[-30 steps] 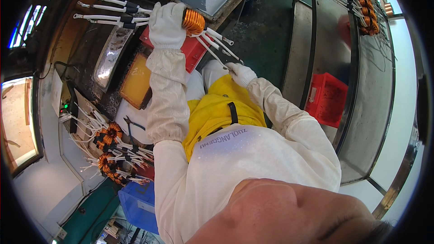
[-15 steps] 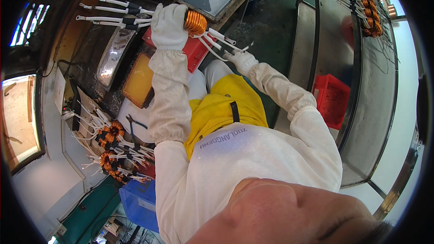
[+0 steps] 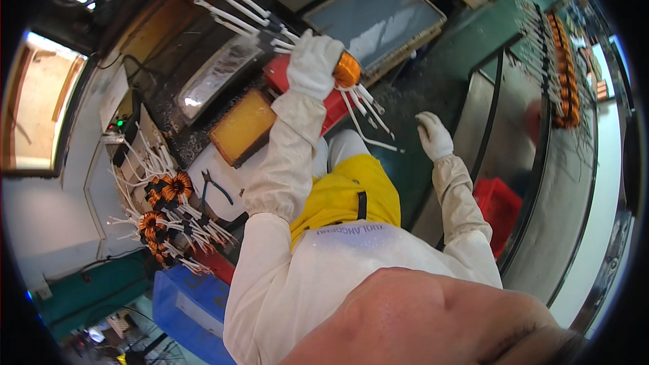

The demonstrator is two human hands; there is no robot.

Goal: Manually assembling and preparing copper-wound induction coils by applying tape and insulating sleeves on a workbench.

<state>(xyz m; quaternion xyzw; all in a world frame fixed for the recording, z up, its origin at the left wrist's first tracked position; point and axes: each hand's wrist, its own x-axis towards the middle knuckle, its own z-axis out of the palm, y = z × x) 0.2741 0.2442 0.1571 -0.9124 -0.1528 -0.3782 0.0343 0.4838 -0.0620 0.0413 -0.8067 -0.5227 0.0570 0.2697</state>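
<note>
My gloved left hand [image 3: 314, 67] is closed round a copper-wound coil [image 3: 347, 69], which shows at its right side. White-sleeved leads with metal ends stick out past the hand to the upper left. More leads hang from the coil to the lower right, one of them long and bent. My gloved right hand [image 3: 435, 136] is held apart, to the right of those leads. Its fingers are loosely bent with nothing in them. Below the left hand is a red bin [image 3: 332, 111], partly hidden by the coil and my arm.
A silvery molten-looking trough [image 3: 220, 78] and an amber block in a frame [image 3: 243, 128] lie left of my arm. Pliers [image 3: 215, 189] rest beside several coils [image 3: 177, 186]. A blue crate [image 3: 186, 311] stands lower left. At right are a metal rack [image 3: 466, 108], red bin [image 3: 497, 213] and a row of coils [image 3: 564, 74].
My right hand has let go of the leads and moved away to the right and down. My left hand still holds the coil. The whole view has shifted, so the surroundings appear turned.
</note>
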